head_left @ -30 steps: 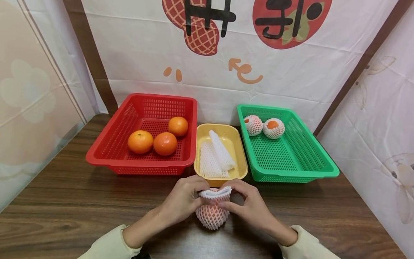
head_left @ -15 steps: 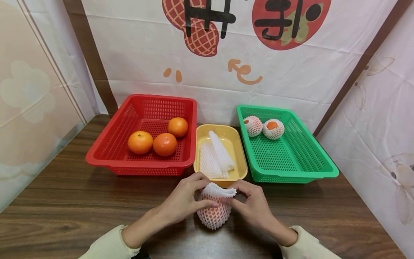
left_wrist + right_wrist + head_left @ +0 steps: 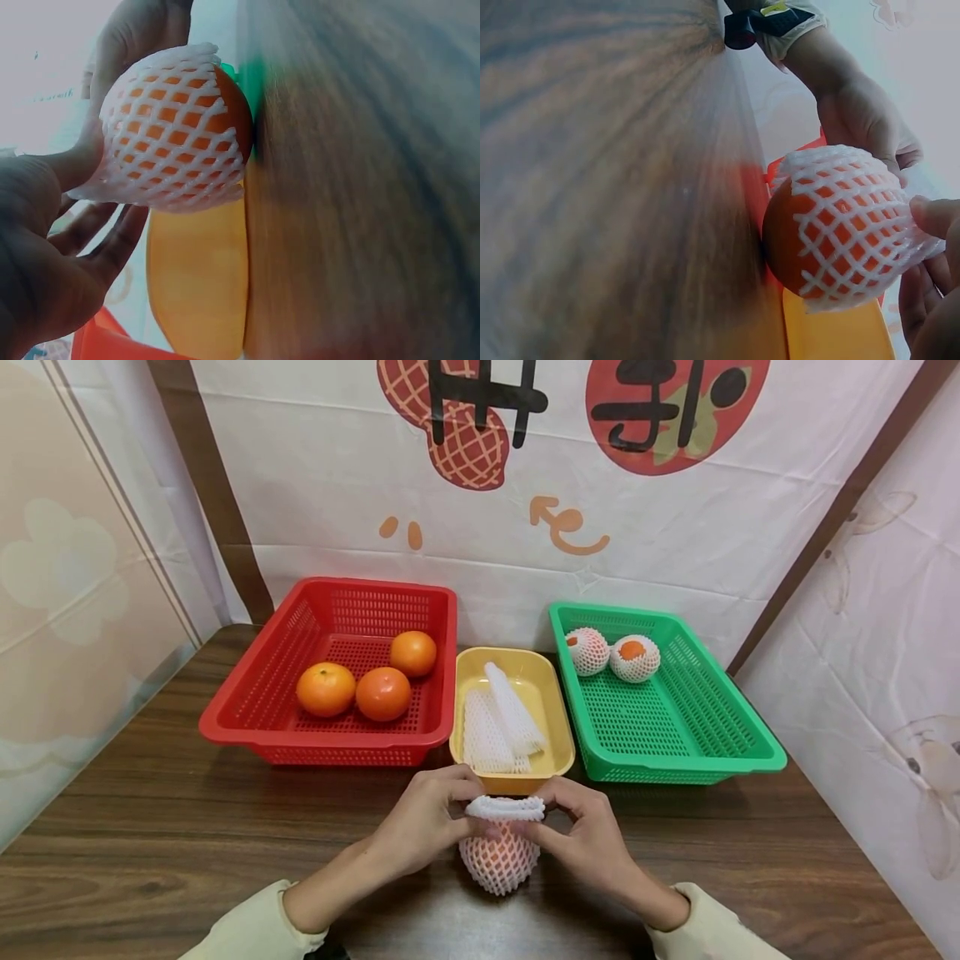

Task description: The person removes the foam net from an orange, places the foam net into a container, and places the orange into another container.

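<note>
An orange sits on the table inside a white foam fruit net. In both wrist views its bare underside shows below the net's lower edge. My left hand pinches the net's upper rim on the left, thumb in front. On the right, my right hand pinches the same rim between thumb and fingers. The rim is folded over in a thick white band between the hands. Fingers behind the net are partly hidden in the head view.
A red basket at the left holds 3 bare oranges. Just beyond my hands, a yellow tray holds flat foam nets. The green basket at right holds two netted oranges. A printed cloth stands behind.
The net's rim, raised and tilted half a second ago, now lies lower and more level. The netted orange has shifted slightly right. Both hands stay at the rim, with small finger movements.
</note>
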Tool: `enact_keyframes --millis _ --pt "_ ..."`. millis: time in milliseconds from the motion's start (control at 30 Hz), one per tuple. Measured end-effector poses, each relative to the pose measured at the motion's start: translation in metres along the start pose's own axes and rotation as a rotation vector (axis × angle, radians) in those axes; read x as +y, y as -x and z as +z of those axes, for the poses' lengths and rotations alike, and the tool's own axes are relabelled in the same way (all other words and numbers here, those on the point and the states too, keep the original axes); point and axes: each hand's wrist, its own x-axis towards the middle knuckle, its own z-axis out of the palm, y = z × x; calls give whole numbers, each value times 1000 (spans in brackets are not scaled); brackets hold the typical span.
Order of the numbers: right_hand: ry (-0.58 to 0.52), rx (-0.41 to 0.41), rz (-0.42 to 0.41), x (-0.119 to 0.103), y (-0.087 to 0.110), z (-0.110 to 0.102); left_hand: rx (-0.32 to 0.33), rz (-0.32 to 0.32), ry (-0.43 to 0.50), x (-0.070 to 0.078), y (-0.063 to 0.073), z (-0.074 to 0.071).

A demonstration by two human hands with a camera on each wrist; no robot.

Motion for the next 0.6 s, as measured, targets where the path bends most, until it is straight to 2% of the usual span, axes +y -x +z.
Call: enact_keyframes --millis 100,333,400,500,600 --pt "-19 -9 -13 10 3 1 31 49 3 -2 0 1" --pt "16 -72 120 30 10 1 53 96 -30 -3 -1 1" --pt "10 -67 126 32 10 2 55 106 -40 -2 -1 1" --pt "-9 -50 114 31 10 3 51 100 -43 -1 -1 1" --pt "-6 -29 98 23 8 3 38 63 -35 0 -1 1"
